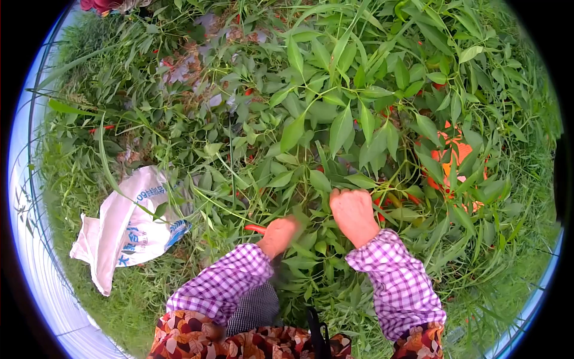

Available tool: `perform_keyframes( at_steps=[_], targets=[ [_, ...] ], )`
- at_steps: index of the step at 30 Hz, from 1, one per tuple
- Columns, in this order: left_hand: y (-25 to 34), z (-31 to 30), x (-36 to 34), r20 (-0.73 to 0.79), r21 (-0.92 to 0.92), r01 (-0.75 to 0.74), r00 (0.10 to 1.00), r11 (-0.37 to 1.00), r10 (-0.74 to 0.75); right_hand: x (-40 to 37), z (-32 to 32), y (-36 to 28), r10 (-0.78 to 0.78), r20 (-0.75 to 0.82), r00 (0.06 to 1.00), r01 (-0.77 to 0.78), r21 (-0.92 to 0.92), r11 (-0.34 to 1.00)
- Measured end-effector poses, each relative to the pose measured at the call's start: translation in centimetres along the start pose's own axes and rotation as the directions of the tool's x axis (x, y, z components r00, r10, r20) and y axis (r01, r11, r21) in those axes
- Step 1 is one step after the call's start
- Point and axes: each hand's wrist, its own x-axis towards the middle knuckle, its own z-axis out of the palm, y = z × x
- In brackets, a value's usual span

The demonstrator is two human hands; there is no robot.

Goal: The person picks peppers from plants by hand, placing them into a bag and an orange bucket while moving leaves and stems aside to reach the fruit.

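My left hand (278,235) is closed, its far side blurred, and a red chili pepper (256,228) sticks out from it to the left. A short way to the right, my right hand (354,213) is curled into a fist in the leaves of a pepper plant (335,122). Its fingertips are hidden, and I cannot tell what it holds. Just right of that fist, more red and orange-yellow chili peppers (412,199) hang among the stems. Both forearms wear purple checked sleeves (400,281).
A white woven sack (128,224) with blue print lies on the grass at left. Behind leaves on the right is something bright orange (457,158). Dense pepper plants and grass surround both hands, and a long grass blade (103,149) arches near the sack.
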Motion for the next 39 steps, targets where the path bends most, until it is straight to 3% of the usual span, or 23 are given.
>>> perform_keyframes(
  at_steps=[1, 3, 5, 6, 7, 9, 11, 12, 15, 18, 19, 21, 23, 25, 26, 27, 28, 29, 31, 33, 35, 36, 39],
  targets=[
    [-0.3, 1.4, -0.3, -0.019, -0.013, -0.006, 1.000, 1.000, 0.006, 1.3, 0.0, -0.7, 0.022, 0.157, 0.987, -0.017, -0.032, 0.999],
    [-1.6, 5.5, -0.2, -0.059, 0.105, -0.011, 0.998, 0.994, 0.017, 3.7, 2.7, -1.3, 0.005, -0.044, 0.999, -0.009, -0.102, 0.995],
    [-3.1, 8.2, -0.2, -0.115, -0.073, -0.099, 0.989, 0.992, 0.090, 6.1, 4.7, -1.7, 0.241, 0.213, 0.947, -0.249, 0.013, 0.968],
    [-2.5, 8.5, -0.3, -0.182, -0.036, -0.068, 0.981, 0.997, 0.061, 7.2, 6.0, -2.0, 0.331, 0.348, 0.877, -0.369, 0.049, 0.928],
    [-2.4, 8.6, -0.5, -0.207, -0.093, -0.074, 0.977, 0.993, 0.053, 8.1, 8.6, -1.2, 0.314, 0.478, 0.820, -0.462, 0.232, 0.856],
    [-1.1, 5.7, -1.4, -0.260, -0.205, -0.087, 0.965, 0.975, 0.032, 9.0, 11.9, 1.2, 0.180, 0.701, 0.690, -0.651, 0.493, 0.577],
    [-0.7, 4.6, -1.9, -0.147, -0.246, 0.005, 0.988, 0.969, -0.043, 7.8, 10.1, 1.3, 0.242, 0.682, 0.690, -0.715, 0.590, 0.374],
    [-0.5, 3.8, -1.9, -0.137, -0.212, -0.003, 0.990, 0.977, -0.026, 7.1, 11.4, 1.2, 0.252, 0.682, 0.687, -0.695, 0.718, -0.047],
    [-0.2, 2.4, -1.8, -0.153, -0.165, -0.039, 0.988, 0.985, 0.013, 4.6, 8.2, 2.0, 0.209, 0.538, 0.816, -0.386, 0.778, -0.495],
    [-0.5, 2.0, -1.6, -0.197, -0.216, -0.069, 0.980, 0.974, 0.026, 1.8, 3.9, 1.9, 0.285, 0.467, 0.837, -0.314, 0.836, -0.450],
    [-0.1, 1.3, -1.6, -0.254, -0.232, -0.085, 0.967, 0.969, 0.024, 1.1, 2.1, 1.3, 0.269, 0.426, 0.864, -0.250, 0.826, -0.506],
    [0.5, -0.8, -1.5, -0.362, -0.263, -0.118, 0.932, 0.958, 0.015, -0.4, 1.2, 0.7, 0.317, 0.370, 0.874, -0.220, 0.881, -0.420],
    [1.4, -4.2, -2.0, -0.434, -0.395, -0.080, 0.894, 0.915, -0.109, -1.8, -0.6, 0.6, 0.290, 0.435, 0.852, -0.336, 0.881, -0.333],
    [1.0, -7.0, -2.6, -0.613, -0.364, -0.181, 0.785, 0.914, -0.089, -3.0, -2.1, 0.7, 0.243, 0.580, 0.778, -0.524, 0.811, -0.260],
    [1.5, -8.9, -3.0, -0.623, -0.478, -0.169, 0.757, 0.862, -0.198, -3.6, -1.4, 0.0, 0.250, 0.486, 0.838, -0.407, 0.860, -0.307],
    [2.1, -10.8, -3.5, -0.619, -0.585, -0.164, 0.723, 0.795, -0.306, -4.1, -1.1, 0.1, 0.296, 0.344, 0.891, -0.330, 0.939, -0.097],
    [2.4, -12.4, -3.6, -0.669, -0.574, -0.200, 0.673, 0.794, -0.314, -4.8, -0.6, -0.5, 0.297, 0.323, 0.898, -0.305, 0.946, -0.107],
    [2.8, -13.7, -3.7, -0.691, -0.535, -0.207, 0.666, 0.819, -0.283, -5.4, -0.3, -1.0, 0.297, 0.307, 0.904, -0.283, 0.951, -0.120],
    [3.5, -15.8, -3.5, -0.637, -0.518, -0.250, 0.751, 0.818, -0.173, -5.3, -0.9, -0.7, 0.182, 0.252, 0.950, -0.257, 0.966, 0.005],
    [3.5, -15.5, -1.9, -0.601, -0.232, -0.329, 0.788, 0.915, 0.131, -5.9, 1.0, -0.9, 0.168, 0.035, 0.985, -0.075, 0.968, 0.241],
    [3.7, -12.7, -0.8, -0.303, -0.143, -0.215, 0.939, 0.966, 0.164, -6.1, 0.3, -0.9, 0.071, 0.102, 0.992, -0.123, 0.887, 0.446],
    [3.6, -10.9, -0.1, -0.309, -0.108, -0.281, 0.921, 0.954, 0.236, -6.6, 1.8, -1.2, 0.149, 0.246, 0.958, -0.250, 0.968, 0.008],
    [3.5, -7.8, -0.5, -0.327, -0.115, -0.373, 0.889, 0.921, 0.320, -6.9, 2.2, -1.3, 0.141, 0.205, 0.969, -0.224, 0.966, 0.132]
  ],
)
